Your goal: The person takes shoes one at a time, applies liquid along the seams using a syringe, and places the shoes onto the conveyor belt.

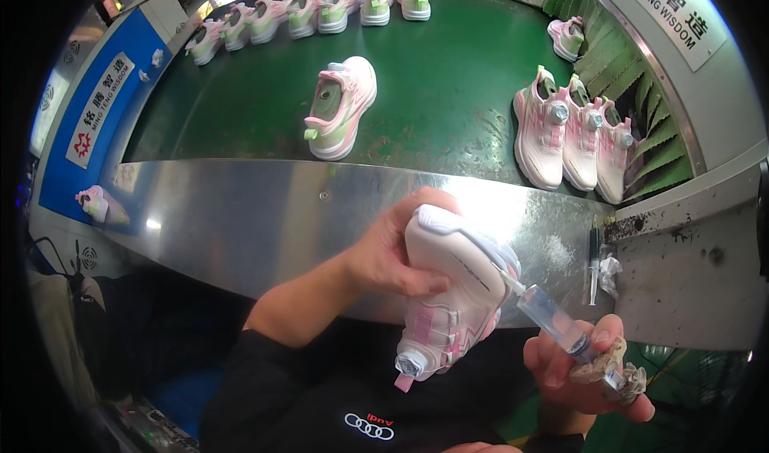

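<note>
My left hand (392, 249) grips a pale pink and white sneaker (452, 281) above the metal ledge. The sneaker is tipped sole-up, with its round silver dial and pink loop pointing down toward me. My right hand (573, 373) is closed round a clear plastic syringe (553, 318) that looks partly filled with clear liquid. Its thin tip reaches the seam where the sole meets the upper, seemingly touching it. A crumpled, stained wad (613, 373) sits at the plunger end, between my fingers.
Beyond the metal ledge (264, 205) runs a green conveyor belt (448, 84). One sneaker (344, 108) stands mid-belt, several line the far edge, and three dial sneakers (565, 132) stand right. A second syringe (593, 265) lies beside crumpled tissue (609, 275). Green strip curtains (641, 92) hang at right.
</note>
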`<state>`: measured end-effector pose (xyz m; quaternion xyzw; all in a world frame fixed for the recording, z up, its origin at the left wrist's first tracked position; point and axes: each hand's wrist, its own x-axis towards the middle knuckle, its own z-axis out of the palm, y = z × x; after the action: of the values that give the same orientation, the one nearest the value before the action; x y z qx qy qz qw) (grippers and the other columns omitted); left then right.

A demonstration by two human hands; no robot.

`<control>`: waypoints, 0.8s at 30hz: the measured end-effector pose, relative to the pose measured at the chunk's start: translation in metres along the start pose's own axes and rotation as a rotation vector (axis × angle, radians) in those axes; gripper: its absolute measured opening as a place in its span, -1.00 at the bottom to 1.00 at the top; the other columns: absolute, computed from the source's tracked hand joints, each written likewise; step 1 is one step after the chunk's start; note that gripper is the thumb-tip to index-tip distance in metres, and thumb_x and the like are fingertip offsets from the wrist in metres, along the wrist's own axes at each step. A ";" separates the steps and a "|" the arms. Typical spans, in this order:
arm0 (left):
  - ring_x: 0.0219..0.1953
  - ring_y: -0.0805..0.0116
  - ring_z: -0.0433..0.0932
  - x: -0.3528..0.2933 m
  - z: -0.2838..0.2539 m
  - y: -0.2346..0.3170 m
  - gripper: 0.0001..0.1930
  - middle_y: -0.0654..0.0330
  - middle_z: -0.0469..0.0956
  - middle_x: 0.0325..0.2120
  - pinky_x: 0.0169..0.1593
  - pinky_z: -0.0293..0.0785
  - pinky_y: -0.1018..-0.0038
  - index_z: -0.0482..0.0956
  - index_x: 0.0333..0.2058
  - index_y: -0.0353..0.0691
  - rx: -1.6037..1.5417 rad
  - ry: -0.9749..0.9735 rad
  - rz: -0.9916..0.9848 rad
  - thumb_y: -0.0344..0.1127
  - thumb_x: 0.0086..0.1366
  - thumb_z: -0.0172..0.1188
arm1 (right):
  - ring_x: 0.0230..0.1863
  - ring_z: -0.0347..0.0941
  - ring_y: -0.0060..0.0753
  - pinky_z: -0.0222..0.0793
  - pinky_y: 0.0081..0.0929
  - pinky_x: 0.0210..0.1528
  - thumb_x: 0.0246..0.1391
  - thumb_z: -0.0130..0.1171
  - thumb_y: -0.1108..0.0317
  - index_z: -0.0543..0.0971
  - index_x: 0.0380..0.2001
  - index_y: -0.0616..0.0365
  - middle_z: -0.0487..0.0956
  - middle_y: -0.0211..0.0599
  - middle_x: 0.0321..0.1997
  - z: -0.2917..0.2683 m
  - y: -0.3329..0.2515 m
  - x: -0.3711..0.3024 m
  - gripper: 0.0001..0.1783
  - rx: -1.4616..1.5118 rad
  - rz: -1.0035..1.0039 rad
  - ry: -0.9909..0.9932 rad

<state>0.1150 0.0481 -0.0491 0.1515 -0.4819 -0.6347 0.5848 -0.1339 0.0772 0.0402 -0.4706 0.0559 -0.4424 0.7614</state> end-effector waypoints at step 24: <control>-0.12 0.29 0.46 -0.001 0.014 0.013 -0.37 0.05 0.46 -0.20 -0.07 0.40 0.38 0.34 -0.10 -0.18 0.058 0.018 0.009 -0.42 -0.22 0.40 | -0.36 0.28 -0.30 0.13 -0.36 -0.26 -0.24 0.11 -0.43 0.28 -0.05 0.19 0.49 -0.02 -0.33 0.011 0.008 0.001 -0.06 -0.066 -0.021 0.012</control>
<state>0.1121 0.0569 -0.0319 0.1720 -0.4955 -0.6164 0.5873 -0.1230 0.0851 0.0406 -0.4936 0.0700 -0.4513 0.7402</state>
